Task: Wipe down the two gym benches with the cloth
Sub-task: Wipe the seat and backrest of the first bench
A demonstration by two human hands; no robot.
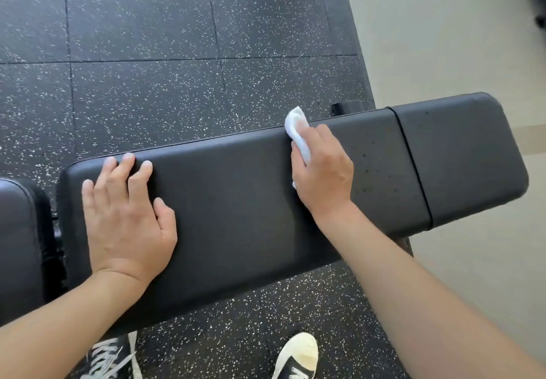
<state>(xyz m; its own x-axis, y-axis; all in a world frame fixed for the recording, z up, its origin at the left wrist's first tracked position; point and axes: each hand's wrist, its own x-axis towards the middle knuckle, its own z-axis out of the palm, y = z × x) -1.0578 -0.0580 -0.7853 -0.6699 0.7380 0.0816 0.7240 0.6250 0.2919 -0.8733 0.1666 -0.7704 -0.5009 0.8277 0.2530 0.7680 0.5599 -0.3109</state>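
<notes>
R hand (pixel 322 177) fingers curled on cloth (pixel 298 130) (far bench (pixel 236 201) edge); L hand (pixel 127 216) flat, splayed.

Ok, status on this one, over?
Left hand flat on bench pad. Right hand grips white cloth at pad's far edge. Nothing obstructing.

Speckled black rubber floor tiles (pixel 147 24); beige floor (pixel 443 38); laced sneakers (pixel 298 358)

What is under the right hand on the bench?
A white cloth sits under the right hand, bunched, poking out past the fingertips onto the bench pad. The part beneath the palm is covered, so its full extent cannot be seen.
</notes>
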